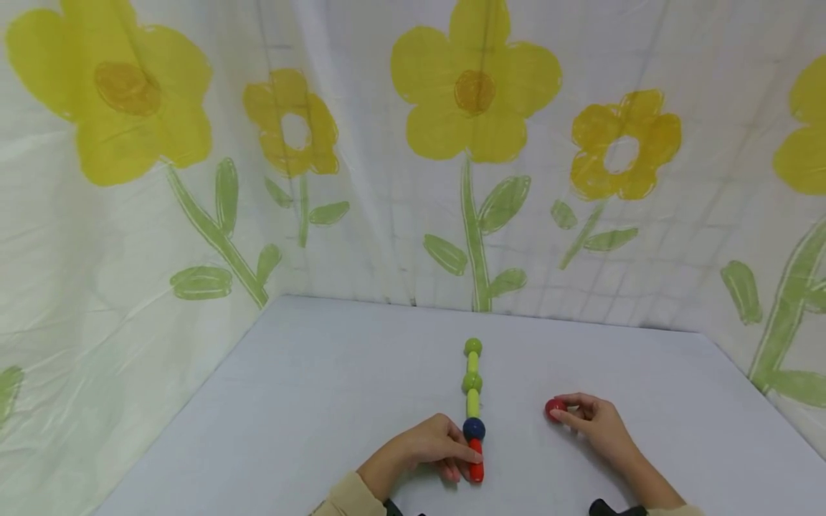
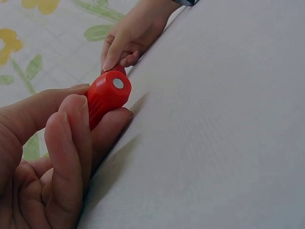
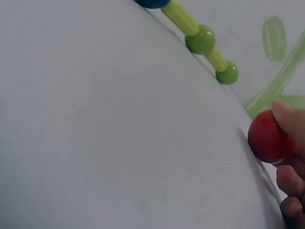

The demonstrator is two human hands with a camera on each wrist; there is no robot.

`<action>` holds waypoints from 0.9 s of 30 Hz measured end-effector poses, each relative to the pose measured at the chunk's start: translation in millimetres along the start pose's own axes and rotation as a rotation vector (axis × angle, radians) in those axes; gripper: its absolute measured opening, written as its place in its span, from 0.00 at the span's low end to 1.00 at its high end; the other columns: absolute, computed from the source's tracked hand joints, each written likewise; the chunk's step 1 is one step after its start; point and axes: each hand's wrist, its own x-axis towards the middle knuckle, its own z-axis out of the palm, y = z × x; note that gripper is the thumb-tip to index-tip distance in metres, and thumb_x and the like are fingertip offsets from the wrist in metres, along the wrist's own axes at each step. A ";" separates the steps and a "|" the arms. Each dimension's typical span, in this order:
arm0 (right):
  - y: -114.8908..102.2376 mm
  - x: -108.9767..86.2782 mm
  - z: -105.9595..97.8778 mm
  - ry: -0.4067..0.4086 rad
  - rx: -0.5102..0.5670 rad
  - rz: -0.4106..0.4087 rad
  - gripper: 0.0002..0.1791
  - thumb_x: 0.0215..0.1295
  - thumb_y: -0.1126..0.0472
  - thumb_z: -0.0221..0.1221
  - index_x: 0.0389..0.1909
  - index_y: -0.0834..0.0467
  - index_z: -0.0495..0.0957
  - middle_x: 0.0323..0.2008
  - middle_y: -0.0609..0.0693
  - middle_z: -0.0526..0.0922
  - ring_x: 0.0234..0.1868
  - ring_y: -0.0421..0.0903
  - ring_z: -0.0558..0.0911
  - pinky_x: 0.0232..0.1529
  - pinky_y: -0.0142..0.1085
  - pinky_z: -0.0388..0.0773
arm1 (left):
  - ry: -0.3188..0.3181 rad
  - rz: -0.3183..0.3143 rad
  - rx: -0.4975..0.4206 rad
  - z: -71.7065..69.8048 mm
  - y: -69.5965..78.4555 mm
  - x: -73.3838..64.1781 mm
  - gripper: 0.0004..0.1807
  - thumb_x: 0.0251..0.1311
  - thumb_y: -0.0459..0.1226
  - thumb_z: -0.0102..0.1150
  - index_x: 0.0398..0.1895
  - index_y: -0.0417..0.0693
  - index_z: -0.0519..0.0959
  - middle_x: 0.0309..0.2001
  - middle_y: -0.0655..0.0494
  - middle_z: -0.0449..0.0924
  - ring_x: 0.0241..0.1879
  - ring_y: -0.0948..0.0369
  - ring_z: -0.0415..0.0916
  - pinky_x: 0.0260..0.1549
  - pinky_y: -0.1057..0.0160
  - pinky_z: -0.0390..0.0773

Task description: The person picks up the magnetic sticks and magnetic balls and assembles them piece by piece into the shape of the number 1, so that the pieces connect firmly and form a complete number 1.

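Observation:
My left hand (image 1: 434, 446) pinches a red magnetic rod (image 1: 476, 471) between thumb and fingers at the near end of a chain. Its free end shows a silvery disc in the left wrist view. Beyond the rod, the chain runs away from me through a dark blue ball (image 1: 474, 428), a yellow-green rod (image 1: 473, 403), a green ball (image 1: 472, 382), a second yellow-green rod (image 1: 473, 362) and a far green ball (image 1: 473, 347). Off to the right, my right hand (image 1: 596, 423) pinches a red ball (image 3: 268, 137), apart from the chain.
The pieces lie on a pale table (image 1: 323, 373). Behind its far edge hangs a white curtain (image 1: 374, 215) printed with yellow flowers. A dark strap (image 1: 616, 507) shows at my right wrist.

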 end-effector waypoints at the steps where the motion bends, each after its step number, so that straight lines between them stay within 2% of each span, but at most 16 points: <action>1: -0.5 -2.5 1.0 -0.002 0.002 -0.001 0.21 0.59 0.58 0.68 0.49 0.67 0.80 0.23 0.49 0.78 0.22 0.39 0.71 0.22 0.32 0.66 | 0.000 0.001 0.001 0.1 -0.3 0.0 0.09 0.59 0.36 0.66 0.25 0.39 0.83 0.18 0.54 0.80 0.12 0.68 0.71 0.14 0.76 0.70; 6: -4.0 -13.9 7.2 0.002 0.020 0.002 0.20 0.59 0.59 0.68 0.48 0.66 0.81 0.25 0.49 0.79 0.22 0.39 0.72 0.22 0.31 0.67 | -0.005 0.007 -0.001 0.5 -1.3 0.4 0.09 0.59 0.36 0.66 0.25 0.38 0.84 0.18 0.54 0.80 0.12 0.68 0.71 0.14 0.76 0.70; 12: -10.1 -24.0 16.5 0.014 0.049 -0.034 0.17 0.57 0.63 0.69 0.45 0.66 0.82 0.19 0.48 0.76 0.19 0.37 0.70 0.20 0.30 0.66 | -0.004 0.006 -0.002 0.1 -0.3 0.2 0.09 0.59 0.35 0.66 0.25 0.39 0.83 0.18 0.54 0.80 0.12 0.68 0.71 0.14 0.76 0.70; 18: -13.4 -31.5 23.5 0.014 0.062 -0.066 0.16 0.55 0.65 0.70 0.44 0.66 0.82 0.17 0.47 0.75 0.18 0.36 0.69 0.19 0.30 0.66 | -0.006 0.005 -0.002 -0.9 -0.5 0.3 0.09 0.60 0.35 0.66 0.25 0.38 0.83 0.18 0.54 0.80 0.12 0.68 0.71 0.13 0.76 0.70; 27: -19.4 -43.2 29.7 -0.006 0.061 -0.027 0.20 0.55 0.64 0.70 0.48 0.66 0.81 0.18 0.47 0.75 0.19 0.36 0.68 0.20 0.29 0.66 | -0.001 -0.005 0.002 -0.3 0.8 -0.6 0.09 0.59 0.36 0.66 0.25 0.39 0.83 0.18 0.54 0.80 0.12 0.68 0.71 0.13 0.76 0.70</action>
